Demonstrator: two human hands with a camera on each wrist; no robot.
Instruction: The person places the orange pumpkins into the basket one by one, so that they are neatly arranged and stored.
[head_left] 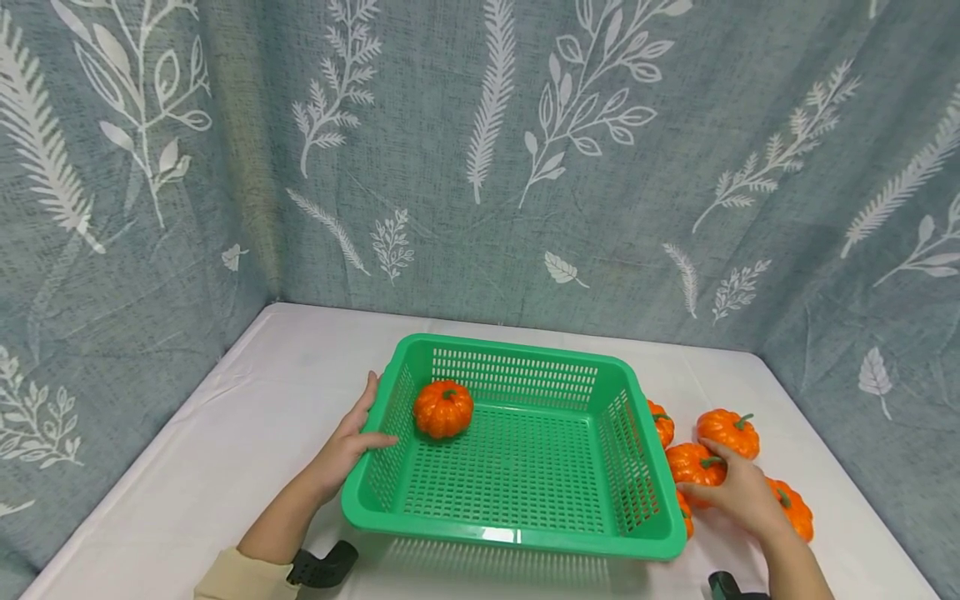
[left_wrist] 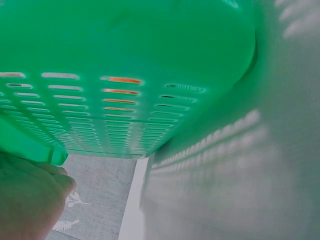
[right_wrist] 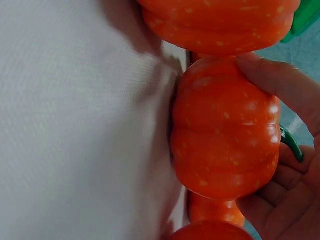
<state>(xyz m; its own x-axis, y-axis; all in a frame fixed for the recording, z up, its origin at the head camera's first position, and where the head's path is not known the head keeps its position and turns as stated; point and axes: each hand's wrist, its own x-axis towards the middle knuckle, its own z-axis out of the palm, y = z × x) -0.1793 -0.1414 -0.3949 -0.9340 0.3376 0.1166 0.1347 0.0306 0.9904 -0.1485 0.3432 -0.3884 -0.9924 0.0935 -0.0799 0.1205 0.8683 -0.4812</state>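
My left hand (head_left: 347, 448) holds the left rim of a green plastic basket (head_left: 517, 537), thumb over the rim and fingers outside it. One small orange pumpkin (head_left: 442, 410) with a green stem lies inside, near the basket's left wall. Right of the basket, my right hand (head_left: 742, 493) grips another orange pumpkin (head_left: 692, 467), thumb on one side and fingers on the other. In the right wrist view this pumpkin (right_wrist: 225, 130) fills the space between thumb and fingers, close to the white cloth. The left wrist view shows the basket's slotted wall (left_wrist: 120, 95) close up.
Several more pumpkins crowd around the right hand: one behind (head_left: 726, 431), one to the right (head_left: 793, 510), and others partly hidden by the basket's right wall. White cloth (head_left: 247, 417) covers the table. Leaf-patterned grey-blue curtains (head_left: 450, 167) stand behind and at both sides.
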